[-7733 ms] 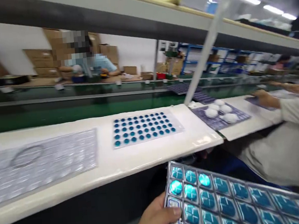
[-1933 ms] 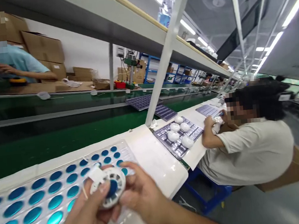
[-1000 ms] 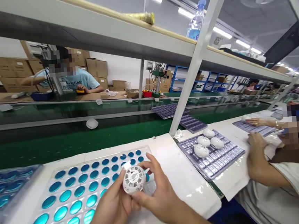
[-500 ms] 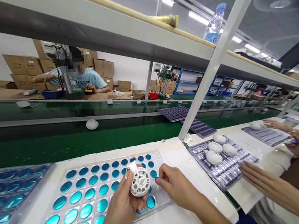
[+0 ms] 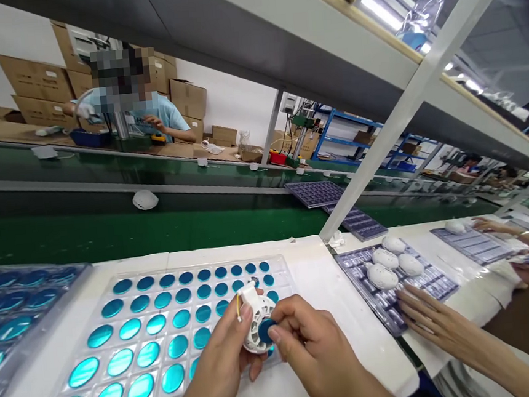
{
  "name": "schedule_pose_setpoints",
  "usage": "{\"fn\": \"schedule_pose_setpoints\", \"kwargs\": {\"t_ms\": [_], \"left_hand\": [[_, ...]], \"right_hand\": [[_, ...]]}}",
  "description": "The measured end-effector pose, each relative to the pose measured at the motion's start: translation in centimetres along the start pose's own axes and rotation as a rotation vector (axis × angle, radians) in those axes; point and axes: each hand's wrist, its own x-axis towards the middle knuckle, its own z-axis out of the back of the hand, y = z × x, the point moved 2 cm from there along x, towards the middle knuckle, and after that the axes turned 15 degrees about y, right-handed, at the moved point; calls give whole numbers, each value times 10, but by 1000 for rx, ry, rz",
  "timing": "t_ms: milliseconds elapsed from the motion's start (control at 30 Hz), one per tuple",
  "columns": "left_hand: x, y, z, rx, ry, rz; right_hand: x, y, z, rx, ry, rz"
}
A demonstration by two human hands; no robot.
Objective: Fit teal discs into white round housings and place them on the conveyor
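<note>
Both hands clamp: left fingers (image 5: 239, 325), white housing (image 5: 254, 334) (steep long axis, tab (image 5: 249, 294) up); right fingers (image 5: 284, 340), blue disc (image 5: 265, 330).

Both forearms reach forward, the left hand (image 5: 225, 350) curled, the right hand (image 5: 311, 339) apparently pinching thumb to forefinger.

the left hand (image 5: 225, 353), right hand (image 5: 309, 343) and both forearms (image 5: 367, 390) are bare.

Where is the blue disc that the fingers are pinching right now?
In the head view, near lower centre, the right hand pinches the blue disc at the face of the slotted white housing gripped in the left hand.
</note>
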Motion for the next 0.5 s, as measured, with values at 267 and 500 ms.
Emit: {"fn": "schedule_pose_setpoints", "kwargs": {"t_ms": [267,500], "left_hand": [[-6,-8,-10,179,-21,-51],[-17,-7,-18,18,-15,-83]], "right_hand": [[-6,-4,-1,-13,3,-52],[-7,-11,-18,430,29,-29]]}}
